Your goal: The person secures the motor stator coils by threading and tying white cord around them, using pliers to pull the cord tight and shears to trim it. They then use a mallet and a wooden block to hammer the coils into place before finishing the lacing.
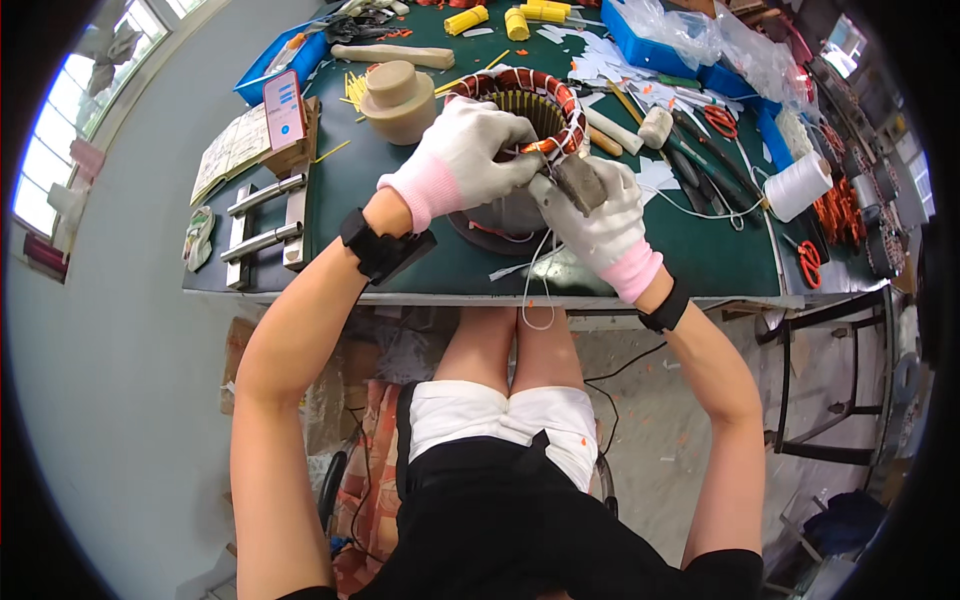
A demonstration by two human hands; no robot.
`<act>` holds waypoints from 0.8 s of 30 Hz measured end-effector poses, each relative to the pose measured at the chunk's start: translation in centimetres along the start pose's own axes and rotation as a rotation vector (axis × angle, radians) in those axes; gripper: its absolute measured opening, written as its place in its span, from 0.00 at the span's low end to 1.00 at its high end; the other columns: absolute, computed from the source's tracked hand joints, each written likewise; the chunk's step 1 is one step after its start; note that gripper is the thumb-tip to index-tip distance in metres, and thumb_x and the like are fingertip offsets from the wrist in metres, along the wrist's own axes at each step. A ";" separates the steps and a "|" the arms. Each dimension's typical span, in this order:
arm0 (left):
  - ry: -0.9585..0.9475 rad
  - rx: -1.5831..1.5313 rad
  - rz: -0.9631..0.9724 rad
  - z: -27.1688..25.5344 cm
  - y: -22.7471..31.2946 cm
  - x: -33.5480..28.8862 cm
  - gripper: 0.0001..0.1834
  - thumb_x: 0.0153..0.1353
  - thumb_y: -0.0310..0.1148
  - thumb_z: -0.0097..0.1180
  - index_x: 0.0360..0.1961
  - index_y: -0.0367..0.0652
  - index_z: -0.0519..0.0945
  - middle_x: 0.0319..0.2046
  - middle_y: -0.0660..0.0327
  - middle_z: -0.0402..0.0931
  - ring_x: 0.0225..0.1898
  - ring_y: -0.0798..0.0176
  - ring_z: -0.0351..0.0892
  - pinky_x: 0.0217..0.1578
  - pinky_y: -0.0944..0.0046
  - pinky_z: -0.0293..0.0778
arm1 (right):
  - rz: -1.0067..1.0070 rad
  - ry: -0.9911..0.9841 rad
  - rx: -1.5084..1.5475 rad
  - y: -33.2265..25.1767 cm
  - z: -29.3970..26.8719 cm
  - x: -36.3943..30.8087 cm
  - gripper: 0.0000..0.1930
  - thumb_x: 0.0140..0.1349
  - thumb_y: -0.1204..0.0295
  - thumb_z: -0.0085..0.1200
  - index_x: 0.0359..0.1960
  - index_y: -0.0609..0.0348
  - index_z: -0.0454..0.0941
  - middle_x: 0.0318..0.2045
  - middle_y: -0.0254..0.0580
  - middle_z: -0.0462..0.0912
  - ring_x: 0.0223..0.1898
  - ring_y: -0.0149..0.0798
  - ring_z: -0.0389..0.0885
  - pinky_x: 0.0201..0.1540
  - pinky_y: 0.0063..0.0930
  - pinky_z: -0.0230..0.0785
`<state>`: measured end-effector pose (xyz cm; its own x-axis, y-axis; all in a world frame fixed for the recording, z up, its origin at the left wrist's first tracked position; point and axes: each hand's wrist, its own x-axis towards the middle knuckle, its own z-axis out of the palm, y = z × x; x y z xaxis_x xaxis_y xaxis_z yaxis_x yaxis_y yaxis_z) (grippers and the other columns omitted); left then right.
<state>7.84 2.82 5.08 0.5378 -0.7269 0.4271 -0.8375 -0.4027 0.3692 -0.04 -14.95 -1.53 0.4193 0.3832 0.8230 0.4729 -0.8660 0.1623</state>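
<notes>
Left hand (pixel 485 150) touched copper coil (pixel 573 108), fingers' hold unclear; right hand (pixel 604 222) gripped grey block (pixel 581 185). White cord (pixel 526 287) seemed to want even tension.

Green tabletop (pixel 715 262), yellow bundles (pixel 466 20), white thread spool (pixel 798 187)

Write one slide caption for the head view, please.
Gloved left hand and right hand at a copper-wound stator over a green worktop.

The left hand (pixel 465 150) hides part of the copper winding (pixel 573 102). The lower edge cuts off the black shirt (pixel 520 535).
</notes>
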 end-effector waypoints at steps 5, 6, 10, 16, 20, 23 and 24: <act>0.137 0.087 0.112 0.4 -0.6 -0.3 0.11 0.48 0.39 0.58 0.23 0.41 0.81 0.19 0.53 0.76 0.27 0.50 0.77 0.33 0.56 0.72 | -0.170 -0.036 0.102 2.0 -0.4 1.5 0.13 0.47 0.66 0.64 0.36 0.47 0.82 0.40 0.38 0.72 0.41 0.44 0.74 0.39 0.35 0.73; 0.158 0.079 0.135 0.6 -0.4 -0.3 0.11 0.48 0.39 0.58 0.24 0.41 0.81 0.19 0.53 0.76 0.27 0.50 0.77 0.33 0.56 0.71 | -0.175 -0.037 0.102 2.3 -0.5 1.7 0.13 0.47 0.66 0.64 0.36 0.47 0.82 0.40 0.38 0.72 0.41 0.44 0.74 0.39 0.35 0.73; 0.135 0.106 0.114 0.4 -0.3 -0.2 0.11 0.47 0.38 0.59 0.25 0.42 0.81 0.22 0.55 0.77 0.29 0.51 0.77 0.35 0.57 0.70 | -0.228 -0.110 0.135 3.1 -1.0 2.9 0.14 0.44 0.65 0.64 0.36 0.48 0.82 0.40 0.40 0.72 0.41 0.43 0.74 0.39 0.33 0.73; 0.073 0.120 0.061 0.6 0.0 -0.6 0.10 0.47 0.33 0.58 0.31 0.41 0.80 0.28 0.55 0.76 0.37 0.51 0.74 0.44 0.58 0.66 | -0.212 -0.018 0.092 2.1 -0.8 2.4 0.15 0.41 0.66 0.64 0.35 0.47 0.81 0.37 0.35 0.71 0.39 0.39 0.73 0.38 0.30 0.73; 0.037 0.091 0.039 0.3 -0.3 -0.6 0.10 0.46 0.32 0.58 0.31 0.42 0.80 0.28 0.55 0.77 0.38 0.51 0.74 0.45 0.58 0.66 | -0.340 -0.047 0.155 3.3 0.2 2.6 0.15 0.45 0.66 0.64 0.37 0.49 0.81 0.37 0.34 0.71 0.37 0.39 0.74 0.38 0.31 0.73; 0.097 0.103 0.104 0.6 -0.7 -0.8 0.09 0.46 0.31 0.59 0.30 0.40 0.80 0.28 0.55 0.77 0.36 0.51 0.75 0.45 0.58 0.67 | -0.281 -0.446 0.643 3.6 0.9 3.3 0.13 0.49 0.66 0.60 0.38 0.52 0.81 0.40 0.37 0.74 0.39 0.40 0.74 0.40 0.31 0.74; 0.100 0.112 0.101 0.5 -0.6 -0.9 0.09 0.46 0.31 0.59 0.30 0.40 0.80 0.28 0.55 0.77 0.36 0.51 0.75 0.45 0.58 0.67 | -0.133 -0.816 1.068 3.1 1.5 3.6 0.13 0.50 0.67 0.58 0.39 0.53 0.81 0.40 0.38 0.75 0.39 0.40 0.75 0.41 0.31 0.74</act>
<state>7.78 3.42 4.03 0.4530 -0.7097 0.5395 -0.8901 -0.3944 0.2286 4.12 -15.80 1.15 0.4847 0.8471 0.2181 0.7559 -0.2801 -0.5918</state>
